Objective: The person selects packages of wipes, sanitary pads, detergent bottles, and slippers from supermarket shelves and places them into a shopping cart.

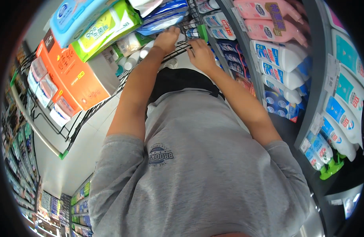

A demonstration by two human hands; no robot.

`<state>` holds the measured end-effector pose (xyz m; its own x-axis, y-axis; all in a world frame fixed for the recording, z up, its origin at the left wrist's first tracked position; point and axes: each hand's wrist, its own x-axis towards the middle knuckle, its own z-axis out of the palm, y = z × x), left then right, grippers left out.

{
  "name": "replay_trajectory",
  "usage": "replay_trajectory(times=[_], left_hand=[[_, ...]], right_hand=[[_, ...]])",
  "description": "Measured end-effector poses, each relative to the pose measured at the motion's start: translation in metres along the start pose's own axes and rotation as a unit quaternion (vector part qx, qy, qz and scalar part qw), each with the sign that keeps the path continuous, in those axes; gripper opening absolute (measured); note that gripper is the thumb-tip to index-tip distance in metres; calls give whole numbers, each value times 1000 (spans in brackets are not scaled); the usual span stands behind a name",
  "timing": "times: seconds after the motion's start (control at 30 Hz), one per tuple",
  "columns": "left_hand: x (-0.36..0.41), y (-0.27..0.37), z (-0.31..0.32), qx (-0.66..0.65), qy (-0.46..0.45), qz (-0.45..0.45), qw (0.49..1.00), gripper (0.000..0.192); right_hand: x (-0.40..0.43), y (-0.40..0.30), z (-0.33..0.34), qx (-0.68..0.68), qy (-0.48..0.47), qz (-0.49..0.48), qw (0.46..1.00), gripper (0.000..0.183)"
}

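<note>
Before me stands a black wire shopping cart [94, 114] loaded with packaged goods. My left hand [167, 40] reaches over its near rim with curled fingers, beside blue-and-white plastic packs [162, 17]. Something white shows by its fingers; whether it is gripped I cannot tell. My right hand [202, 55] is at the rim near a green corner piece [203, 33], thumb apart from the bent fingers, with nothing visible in it. White bottles [133, 60] lie near my left forearm. Farther left are a green wipes pack [106, 29], a light-blue wipes pack [76, 17] and a large orange box [71, 74].
At right, store shelves [253, 59] hold pink bottles [266, 22], white cleaner bottles [276, 56] and teal-labelled bottles [347, 86]. The cart's pale handle [34, 124] with green ends is at far left. Across the tiled floor [66, 166] stand more stocked shelves [81, 204].
</note>
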<state>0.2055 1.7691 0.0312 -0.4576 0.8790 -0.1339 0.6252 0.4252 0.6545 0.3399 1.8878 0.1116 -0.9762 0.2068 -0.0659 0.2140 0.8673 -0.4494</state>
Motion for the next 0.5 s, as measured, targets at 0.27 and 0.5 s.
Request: replay_trajectory(times=[0.27,0.5], left_hand=[[12,-1,3,3,-36,-19,999,46],[-82,10,-109,-131,-108,6,985,49]], right_hand=[[-105,6,-4,-35,-48,148,987,26],[-145,35,14,42,-194,384,902,32]])
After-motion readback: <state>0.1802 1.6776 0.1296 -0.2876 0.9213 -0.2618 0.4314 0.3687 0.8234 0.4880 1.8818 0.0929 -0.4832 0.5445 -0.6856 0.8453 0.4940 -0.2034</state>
